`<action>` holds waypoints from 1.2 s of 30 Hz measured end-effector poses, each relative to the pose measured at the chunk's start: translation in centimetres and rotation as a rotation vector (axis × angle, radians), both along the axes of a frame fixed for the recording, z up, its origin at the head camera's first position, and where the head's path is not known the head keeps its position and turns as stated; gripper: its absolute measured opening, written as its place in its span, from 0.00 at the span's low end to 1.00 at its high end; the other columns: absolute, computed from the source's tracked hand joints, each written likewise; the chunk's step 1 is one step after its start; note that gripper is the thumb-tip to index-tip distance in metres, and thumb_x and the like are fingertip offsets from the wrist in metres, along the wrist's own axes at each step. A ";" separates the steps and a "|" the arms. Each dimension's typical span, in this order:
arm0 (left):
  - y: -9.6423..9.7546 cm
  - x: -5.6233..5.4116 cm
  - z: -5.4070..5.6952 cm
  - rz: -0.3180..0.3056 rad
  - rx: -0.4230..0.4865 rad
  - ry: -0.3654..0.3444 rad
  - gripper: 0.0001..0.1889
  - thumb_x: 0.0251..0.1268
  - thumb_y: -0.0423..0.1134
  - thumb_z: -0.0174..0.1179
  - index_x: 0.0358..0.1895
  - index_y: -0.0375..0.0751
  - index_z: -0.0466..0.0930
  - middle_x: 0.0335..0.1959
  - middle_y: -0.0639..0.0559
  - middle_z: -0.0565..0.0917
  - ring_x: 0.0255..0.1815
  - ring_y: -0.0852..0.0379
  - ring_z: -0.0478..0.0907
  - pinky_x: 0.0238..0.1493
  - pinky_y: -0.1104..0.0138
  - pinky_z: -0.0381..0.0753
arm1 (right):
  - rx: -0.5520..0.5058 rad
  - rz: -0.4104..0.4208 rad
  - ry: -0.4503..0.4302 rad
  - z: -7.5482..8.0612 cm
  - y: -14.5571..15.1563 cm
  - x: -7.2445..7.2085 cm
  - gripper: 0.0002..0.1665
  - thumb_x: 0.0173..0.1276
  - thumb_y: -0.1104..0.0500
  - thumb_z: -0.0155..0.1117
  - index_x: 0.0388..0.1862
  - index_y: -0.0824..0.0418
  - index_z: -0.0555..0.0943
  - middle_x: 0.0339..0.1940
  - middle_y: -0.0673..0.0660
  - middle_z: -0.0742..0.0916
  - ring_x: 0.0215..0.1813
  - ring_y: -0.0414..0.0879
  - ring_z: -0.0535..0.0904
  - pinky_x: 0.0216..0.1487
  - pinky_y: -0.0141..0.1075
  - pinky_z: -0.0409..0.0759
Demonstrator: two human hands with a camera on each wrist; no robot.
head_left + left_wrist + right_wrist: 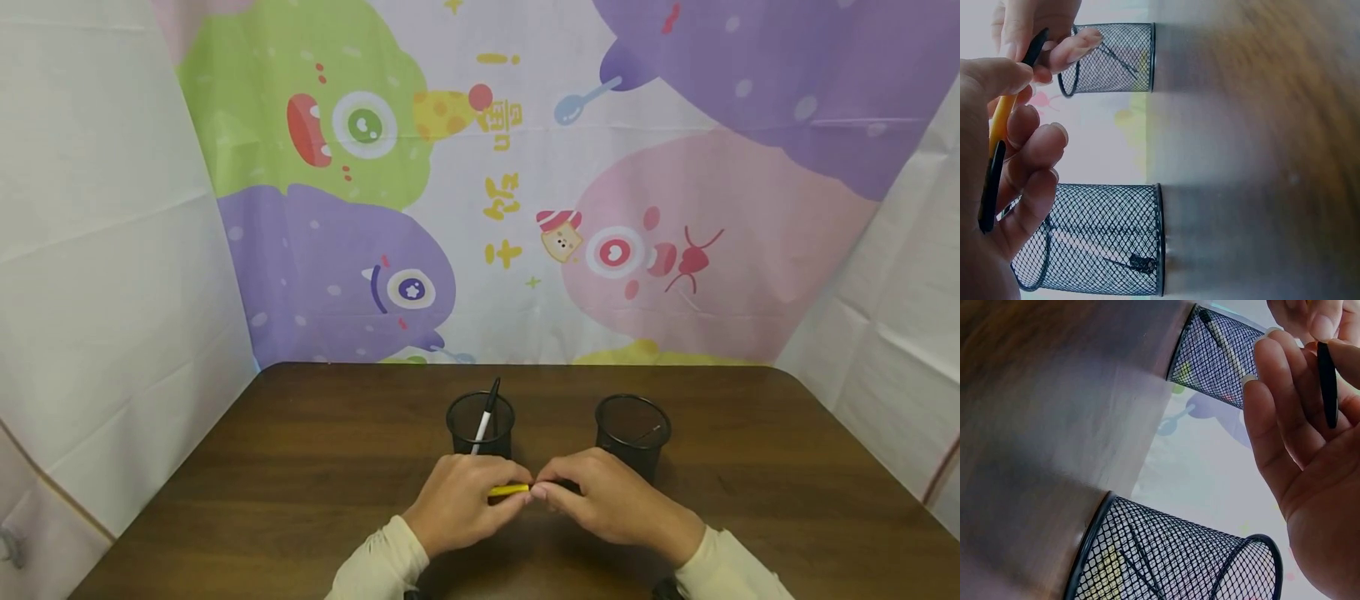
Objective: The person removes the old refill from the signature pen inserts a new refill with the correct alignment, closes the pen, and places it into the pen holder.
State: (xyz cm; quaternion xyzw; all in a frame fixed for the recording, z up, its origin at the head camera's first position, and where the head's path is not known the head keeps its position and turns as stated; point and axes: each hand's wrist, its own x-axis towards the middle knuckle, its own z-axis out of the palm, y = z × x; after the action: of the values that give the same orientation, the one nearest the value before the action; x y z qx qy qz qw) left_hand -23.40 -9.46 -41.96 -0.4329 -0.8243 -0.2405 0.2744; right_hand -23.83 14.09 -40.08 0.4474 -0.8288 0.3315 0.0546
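Observation:
In front of me my left hand (461, 500) holds a yellow pen (508, 491) between thumb and fingers. In the left wrist view a black piece with a clip-like shape runs along the pen's rear, over the palm. Its other end (1035, 47) is black too. My right hand (607, 500) pinches at that black end, its fingertips meeting the left hand's. From the right wrist view, the dark slim end (1329, 387) lies over the right hand's fingers, which are loosely bent.
Just beyond the left hand stands a black mesh pen cup (459, 440) with a white pen (483, 425) with a black end leaning in it. A second mesh cup (647, 460), holding thin dark sticks, stands beyond the right hand. Both are on a dark wooden table (315, 467).

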 end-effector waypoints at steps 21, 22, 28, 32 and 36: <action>0.0 -0.1 -0.1 -0.015 -0.002 -0.028 0.04 0.62 0.42 0.69 0.38 0.52 0.87 0.30 0.65 0.85 0.24 0.71 0.75 0.26 0.80 0.70 | 0.001 0.002 -0.011 -0.1 0.1 0.1 0.09 0.78 0.50 0.58 0.44 0.50 0.84 0.34 0.45 0.87 0.31 0.31 0.79 0.33 0.30 0.79; 0.0 -0.1 -0.1 -0.018 0.001 -0.028 0.04 0.61 0.42 0.69 0.38 0.52 0.87 0.30 0.65 0.85 0.24 0.71 0.75 0.26 0.80 0.70 | 0.001 0.002 -0.006 -0.1 0.1 0.0 0.09 0.78 0.50 0.59 0.45 0.50 0.84 0.34 0.45 0.87 0.31 0.31 0.79 0.34 0.30 0.79; 0.0 0.0 0.0 -0.023 0.005 -0.003 0.04 0.61 0.40 0.69 0.38 0.52 0.88 0.29 0.65 0.85 0.24 0.73 0.74 0.25 0.80 0.69 | -0.011 0.006 0.023 -0.2 -0.2 0.0 0.05 0.76 0.54 0.61 0.44 0.50 0.83 0.37 0.46 0.88 0.35 0.31 0.80 0.37 0.34 0.82; 0.1 0.0 0.1 -0.020 0.003 0.021 0.05 0.59 0.40 0.69 0.38 0.52 0.88 0.29 0.65 0.85 0.24 0.73 0.74 0.25 0.79 0.70 | -0.024 0.007 0.058 -0.2 -0.3 0.0 0.02 0.74 0.58 0.63 0.40 0.52 0.83 0.35 0.44 0.87 0.34 0.31 0.79 0.37 0.34 0.82; 0.1 0.0 0.0 -0.023 0.003 0.035 0.06 0.58 0.40 0.70 0.38 0.53 0.88 0.29 0.65 0.85 0.24 0.73 0.74 0.25 0.79 0.70 | -0.039 0.004 0.094 -0.3 -0.4 0.0 0.06 0.68 0.63 0.66 0.37 0.51 0.81 0.32 0.39 0.83 0.31 0.31 0.76 0.34 0.29 0.78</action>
State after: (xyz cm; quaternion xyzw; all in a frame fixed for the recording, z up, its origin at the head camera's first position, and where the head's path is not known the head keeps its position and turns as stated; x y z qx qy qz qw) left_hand -23.42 -9.31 -41.92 -0.4460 -0.8140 -0.2372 0.2867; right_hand -23.81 13.65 -40.38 0.4631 -0.8178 0.3264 0.1012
